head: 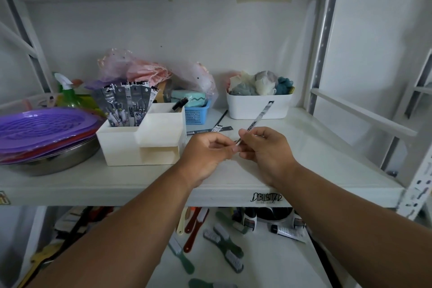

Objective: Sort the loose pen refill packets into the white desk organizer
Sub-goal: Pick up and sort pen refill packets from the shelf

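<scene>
A white desk organizer (161,133) stands on the shelf left of centre, with several pen refill packets (127,105) upright in its back left compartment. My right hand (264,147) pinches a thin refill packet (259,117) that points up and to the right. My left hand (208,154) meets it at the packet's lower end, fingers curled around that end. Loose refill packets (210,130) lie flat on the shelf just behind my hands, and a dark thin one (222,118) lies near the blue basket.
A stack of purple and red lids (44,131) on a metal bowl sits at the left. Behind are a green spray bottle (66,93), a blue basket (197,113) and a white bin (259,105) of cloths. Brushes and tubes lie on the lower shelf (268,262).
</scene>
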